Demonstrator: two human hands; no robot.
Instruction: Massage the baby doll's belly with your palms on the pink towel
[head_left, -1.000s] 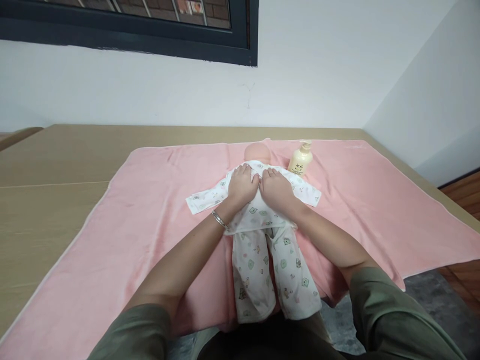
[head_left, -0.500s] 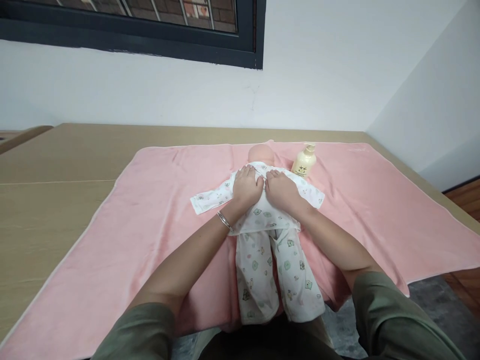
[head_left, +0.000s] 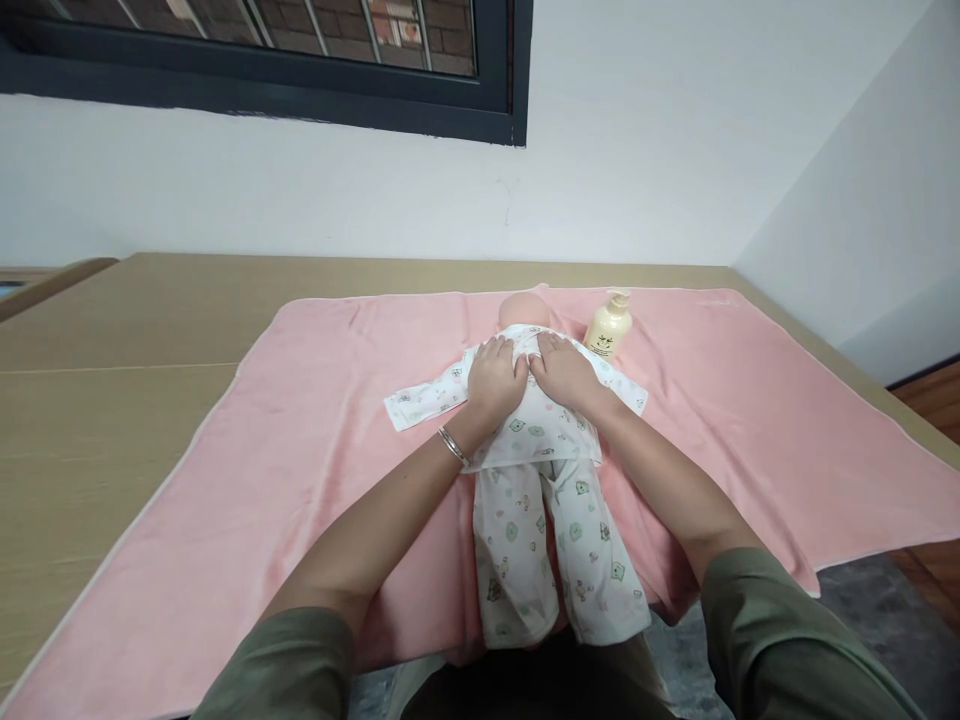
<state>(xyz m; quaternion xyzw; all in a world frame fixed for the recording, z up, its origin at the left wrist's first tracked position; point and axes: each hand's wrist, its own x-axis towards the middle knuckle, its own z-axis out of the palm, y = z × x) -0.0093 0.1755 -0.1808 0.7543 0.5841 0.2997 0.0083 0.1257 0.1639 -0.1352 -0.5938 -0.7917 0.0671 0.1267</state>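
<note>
A baby doll [head_left: 523, 309] lies on a pink blanket [head_left: 315, 440], its bare head away from me. It wears a white printed top [head_left: 536, 430] and matching trousers [head_left: 517, 550], the legs pointing toward me. My left hand [head_left: 496, 378] rests flat on the upper left of the doll's torso, fingers stretched out. On the upper right, my right hand [head_left: 561, 370] lies flat too, its thumb close to the left one. Neither hand grips anything. The doll's sleeves spread out to both sides; its face does not show.
A cream pump bottle [head_left: 608, 326] stands on the blanket right of the doll's head. Under the blanket is a wooden table [head_left: 150, 310], backed by a white wall [head_left: 337, 190] with a dark-framed window [head_left: 495, 100]. Grey floor [head_left: 877, 620] shows at lower right.
Both hands stay on the doll's upper torso; their fingers look slightly flatter and more stretched. The view has shifted a little, and the bottle and doll keep their places.
</note>
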